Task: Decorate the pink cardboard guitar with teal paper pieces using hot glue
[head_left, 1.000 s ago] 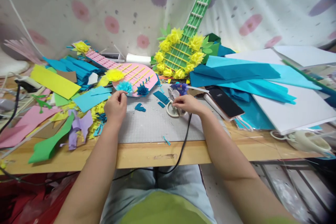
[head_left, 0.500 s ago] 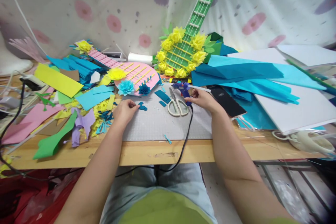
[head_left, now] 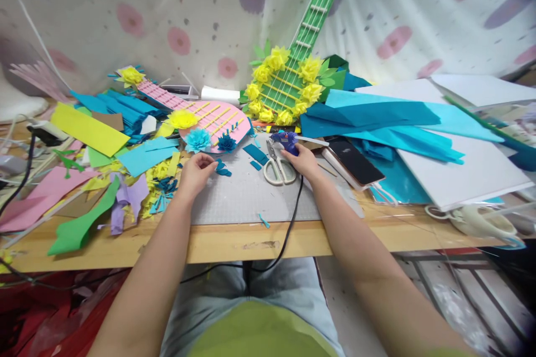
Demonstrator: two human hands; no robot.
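My right hand [head_left: 302, 162] is wrapped round the handle of a blue glue gun [head_left: 290, 144], which has a white glue stick [head_left: 312, 140] poking out of its back. Just left of it lie scissors [head_left: 280, 171] with pale handles. My left hand [head_left: 196, 174] pinches a small dark blue paper piece [head_left: 218, 164] above the grey cutting mat [head_left: 247, 201]. More blue paper cuttings [head_left: 256, 154] rest on the mat. Behind my left hand is a pink paper guitar [head_left: 221, 117] with yellow and blue paper flowers.
A green paper guitar [head_left: 288, 78] with yellow flowers leans at the back. Paper scraps [head_left: 151, 153] crowd the left side. On the right are blue paper sheets [head_left: 377, 114], a phone [head_left: 355, 160] and white boards [head_left: 460, 173]. The black cord [head_left: 288, 240] hangs over the table edge.
My right hand has moved in and closed round the glue gun's handle. The left hand has stayed near the small blue paper pieces. The view has shifted slightly.
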